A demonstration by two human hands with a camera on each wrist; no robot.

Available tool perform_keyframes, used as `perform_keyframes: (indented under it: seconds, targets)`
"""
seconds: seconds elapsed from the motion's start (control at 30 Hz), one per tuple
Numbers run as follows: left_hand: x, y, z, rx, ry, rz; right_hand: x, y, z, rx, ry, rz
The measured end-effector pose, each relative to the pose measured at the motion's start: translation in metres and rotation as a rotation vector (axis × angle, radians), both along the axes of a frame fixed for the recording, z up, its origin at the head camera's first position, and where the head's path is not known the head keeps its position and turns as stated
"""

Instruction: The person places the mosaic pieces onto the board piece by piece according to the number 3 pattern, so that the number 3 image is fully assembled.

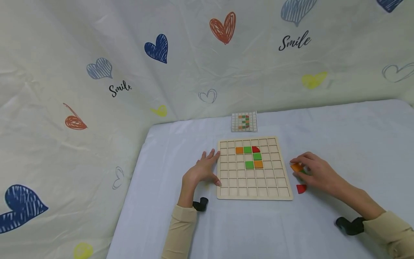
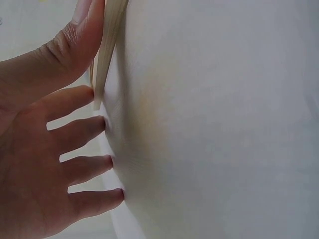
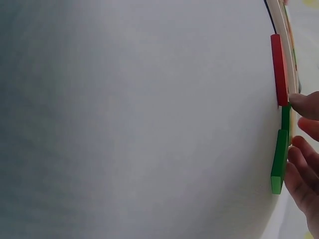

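A light wooden grid board (image 1: 233, 183) lies on the white-covered table, with several orange, green and red tiles set in its upper middle squares. My left hand (image 1: 203, 169) rests at the board's left edge, fingers spread; in the left wrist view the thumb touches the board's side (image 2: 106, 55). To the right of the board, my right hand (image 1: 315, 172) pinches an orange tile (image 1: 296, 167) between thumb and fingers. Under that hand a green tile (image 1: 303, 172) partly shows. A red quarter-round tile (image 1: 301, 189) lies just below it. In the right wrist view, green tiles (image 3: 279, 162) lie beside the fingers.
Behind the board lies a small printed pattern card (image 1: 244, 121) with a coloured grid design. A pale cloth with hearts and lettering (image 1: 194, 54) hangs behind and to the left of the table. Black wrist straps (image 1: 350, 226) stick out by both sleeves.
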State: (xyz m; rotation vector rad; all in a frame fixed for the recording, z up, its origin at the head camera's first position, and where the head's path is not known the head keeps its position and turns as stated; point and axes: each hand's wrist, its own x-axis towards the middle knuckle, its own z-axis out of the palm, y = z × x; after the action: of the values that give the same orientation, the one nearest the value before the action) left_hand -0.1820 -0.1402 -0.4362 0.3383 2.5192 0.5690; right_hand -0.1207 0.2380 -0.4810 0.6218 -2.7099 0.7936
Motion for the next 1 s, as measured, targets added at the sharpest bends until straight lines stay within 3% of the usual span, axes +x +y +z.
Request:
perform_keyframes:
  seconds: [0.2, 0.57, 0.67, 0.9, 1.0]
  targets:
    - [0.0, 0.001, -0.001, 0.002, 0.002, 0.003, 0.003, 0.002, 0.002, -0.001, -0.004, -0.024]
    - [0.0, 0.001, -0.001, -0.006, -0.004, 0.018, 0.009, 0.009, 0.004, 0.02, -0.212, -0.16]
    - [0.0, 0.0, -0.001, -0.008, -0.004, 0.015, 0.011, 0.011, 0.005, 0.034, -0.245, -0.167]
    - [-0.001, 0.0, -0.002, 0.003, 0.001, 0.007, 0.011, 0.014, 0.006, 0.101, -0.223, -0.159]
    - [-0.001, 0.0, -0.002, 0.01, 0.0, 0.009, 0.01, 0.012, 0.008, 0.093, -0.263, -0.148]
